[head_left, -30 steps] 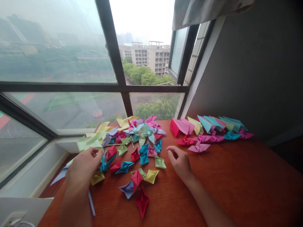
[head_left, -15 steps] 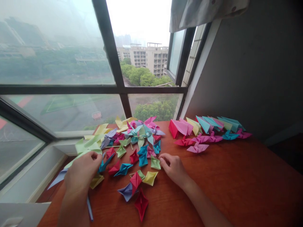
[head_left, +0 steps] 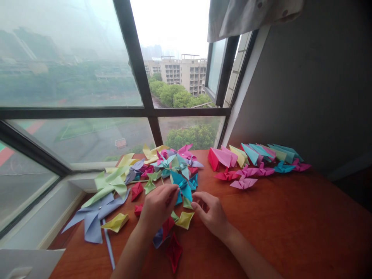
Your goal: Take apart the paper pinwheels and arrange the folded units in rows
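My left hand (head_left: pixel 159 201) is closed in a pinch on a blue folded paper boat (head_left: pixel 183 185), held over the middle of the group. My right hand (head_left: pixel 210 211) has bent fingers, with a small gap between thumb and fingertips and nothing in it. It is close to a pale green paper boat (head_left: pixel 187 203). A yellow boat (head_left: pixel 185 220) and a dark red boat (head_left: pixel 174 252) lie below the hands. My left hand partly covers a purple boat (head_left: pixel 158 237) and a pink-red one. Another yellow boat (head_left: pixel 116 223) lies at the left.
Paper pinwheels in purple (head_left: pixel 99 211), green (head_left: pixel 112 182) and other colours cover the table's left and back. Paper planes (head_left: pixel 255 153) stand in a row at the back right, with folded paper boats (head_left: pixel 243 183) before them. A window frame (head_left: pixel 116 112) rises behind the wooden table (head_left: pixel 276 228).
My left hand has moved right from the left side, carrying the blue paper boat to the middle. The purple pinwheel and left yellow boat are uncovered. My right hand has barely moved.
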`<state>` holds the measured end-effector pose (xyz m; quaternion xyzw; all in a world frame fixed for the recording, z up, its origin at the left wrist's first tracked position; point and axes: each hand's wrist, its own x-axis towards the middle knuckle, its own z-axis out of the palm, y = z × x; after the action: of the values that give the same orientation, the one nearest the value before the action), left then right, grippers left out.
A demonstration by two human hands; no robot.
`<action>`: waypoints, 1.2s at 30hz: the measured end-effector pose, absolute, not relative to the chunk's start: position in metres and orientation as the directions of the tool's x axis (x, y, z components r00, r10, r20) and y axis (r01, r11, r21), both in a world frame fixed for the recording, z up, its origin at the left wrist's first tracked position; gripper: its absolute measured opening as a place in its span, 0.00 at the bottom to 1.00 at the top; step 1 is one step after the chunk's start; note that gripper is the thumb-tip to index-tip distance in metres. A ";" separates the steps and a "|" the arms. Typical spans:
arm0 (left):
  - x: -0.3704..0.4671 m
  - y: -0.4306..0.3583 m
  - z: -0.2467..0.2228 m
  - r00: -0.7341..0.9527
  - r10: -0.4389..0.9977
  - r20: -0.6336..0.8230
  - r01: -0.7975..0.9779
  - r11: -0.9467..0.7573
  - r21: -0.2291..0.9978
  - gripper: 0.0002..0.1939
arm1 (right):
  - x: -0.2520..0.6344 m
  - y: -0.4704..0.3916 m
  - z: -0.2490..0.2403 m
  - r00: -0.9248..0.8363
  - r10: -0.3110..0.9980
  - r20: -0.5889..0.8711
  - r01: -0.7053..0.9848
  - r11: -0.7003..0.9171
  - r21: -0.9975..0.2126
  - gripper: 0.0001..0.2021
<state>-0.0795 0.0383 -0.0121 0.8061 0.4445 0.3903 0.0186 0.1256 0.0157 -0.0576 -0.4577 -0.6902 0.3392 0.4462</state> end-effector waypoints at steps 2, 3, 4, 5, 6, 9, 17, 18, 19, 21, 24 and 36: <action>-0.072 0.035 -0.015 0.361 0.687 0.631 0.657 -0.667 0.350 0.05 | 0.126 0.015 -0.057 -0.173 0.939 0.298 0.304 0.339 -0.890 0.14; -0.069 0.034 -0.016 0.384 0.668 0.637 0.643 -0.689 0.334 0.05 | 0.127 0.014 -0.056 -0.169 0.940 0.297 0.285 0.335 -0.898 0.15; -0.067 0.033 -0.016 0.403 0.651 0.643 0.631 -0.706 0.320 0.05 | 0.127 0.014 -0.055 -0.168 0.939 0.300 0.264 0.336 -0.904 0.15; -0.065 0.032 -0.016 0.418 0.637 0.647 0.622 -0.720 0.308 0.05 | 0.127 0.014 -0.054 -0.168 0.938 0.303 0.241 0.338 -0.910 0.16; -0.063 0.031 -0.016 0.430 0.628 0.649 0.615 -0.730 0.299 0.05 | 0.128 0.014 -0.052 -0.166 0.937 0.307 0.216 0.339 -0.916 0.16; -0.060 0.030 -0.017 0.457 0.616 0.642 0.611 -0.742 0.276 0.06 | 0.128 0.013 -0.047 -0.172 0.933 0.317 0.129 0.340 -0.931 0.18; -0.059 0.027 -0.014 0.467 0.601 0.648 0.595 -0.756 0.273 0.06 | 0.124 0.015 -0.053 -0.113 0.966 0.231 0.101 0.243 -0.965 0.15; -0.058 0.026 -0.013 0.470 0.605 0.643 0.590 -0.757 0.281 0.06 | 0.124 0.016 -0.054 -0.097 0.971 0.217 0.099 0.227 -0.969 0.14; -0.058 0.025 -0.012 0.476 0.611 0.632 0.586 -0.757 0.290 0.07 | 0.124 0.017 -0.055 -0.082 0.975 0.208 0.093 0.215 -0.972 0.14; -0.056 0.022 -0.009 0.485 0.627 0.609 0.581 -0.752 0.312 0.07 | 0.126 0.018 -0.056 -0.056 0.981 0.187 0.082 0.191 -0.978 0.13; -0.053 0.019 -0.005 0.440 0.667 0.601 0.586 -0.720 0.372 0.07 | 0.128 0.019 -0.054 -0.026 0.986 0.167 0.102 0.169 -0.980 0.13; -0.053 0.022 -0.003 0.241 0.830 0.503 0.713 -0.503 0.488 0.04 | 0.136 0.019 -0.052 -0.037 0.942 0.333 0.338 0.325 -0.883 0.10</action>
<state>-0.0528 0.0220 -0.0033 0.7839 0.4920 0.3705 0.0790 0.1359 0.0187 -0.0524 -0.4920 -0.6507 0.3086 0.4891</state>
